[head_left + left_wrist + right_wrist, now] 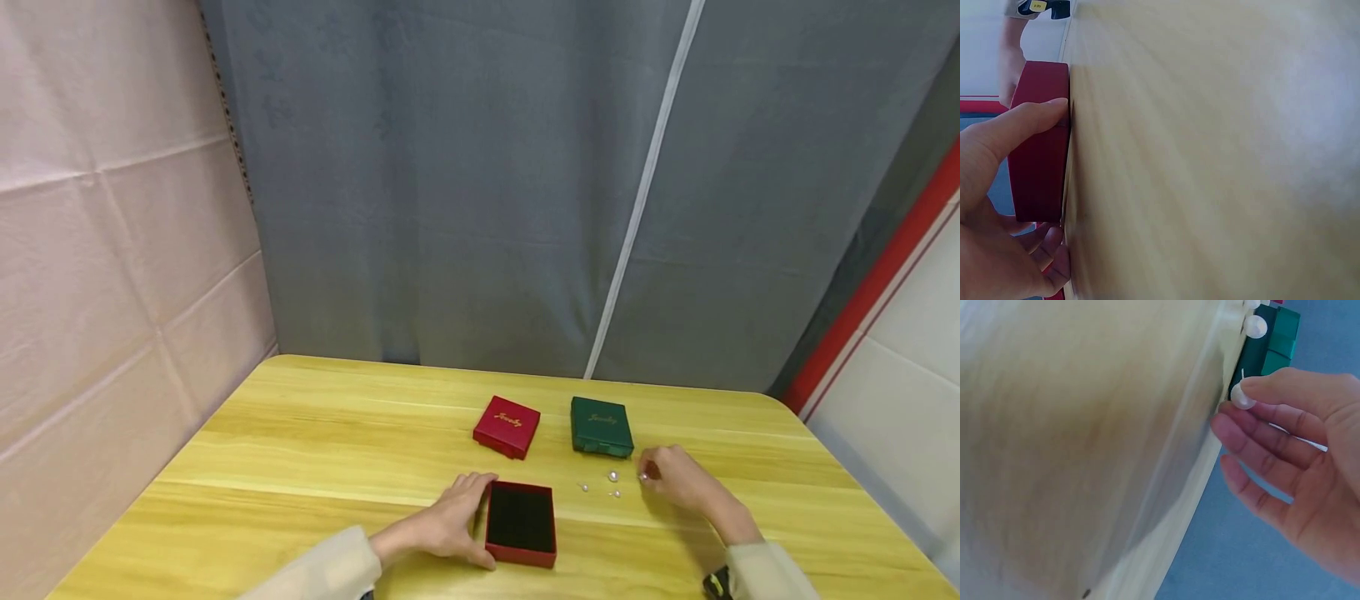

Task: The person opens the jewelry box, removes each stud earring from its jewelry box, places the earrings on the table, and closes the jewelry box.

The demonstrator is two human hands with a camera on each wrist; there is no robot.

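An open red jewelry box [520, 556] with a black padded inside sits near the table's front. My left hand [452, 518] holds it at its left side; in the left wrist view the thumb [1047, 115] presses one red wall and the fingers lie about the far corner. To the right, my right hand [681, 479] pinches a pearl earring [1242, 397] between thumb and forefinger, its thin post pointing up in the right wrist view. Beside that hand lie a larger pearl earring [613, 476] and two smaller pearl studs [585, 487] on the wood.
Behind the open box is a red lid or box [507, 423] with gold lettering. A similar green box [602, 427] stands right of it, close to the right hand. A grey curtain [465, 208] hangs behind the wooden table [360, 425].
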